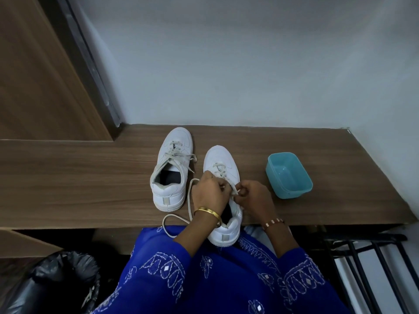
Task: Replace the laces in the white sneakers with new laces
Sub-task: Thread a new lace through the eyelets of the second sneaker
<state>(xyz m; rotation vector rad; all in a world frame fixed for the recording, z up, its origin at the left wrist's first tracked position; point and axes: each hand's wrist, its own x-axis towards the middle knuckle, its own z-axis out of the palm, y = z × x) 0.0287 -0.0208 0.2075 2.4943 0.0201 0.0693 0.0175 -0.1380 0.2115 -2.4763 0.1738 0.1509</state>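
Observation:
Two white sneakers stand on a brown wooden shelf [79,177], toes toward the wall. The left sneaker [171,168] is laced, its grey-white lace ends lying loose. The right sneaker [223,200] sits at the shelf's front edge, heel hanging over it. My left hand [209,192] and my right hand [255,197] meet over its tongue. Both pinch the off-white lace [234,190] near the upper eyelets. A long free length of that lace [189,200] loops left past my left wrist and over the shelf edge. My hands hide the upper eyelets.
An empty teal plastic tub [289,175] stands to the right of the sneakers. A wooden panel [40,71] rises at the left, a grey wall behind. Below the shelf are a bin with a black bag [52,284] at the left and a black metal rack [371,268] at the right.

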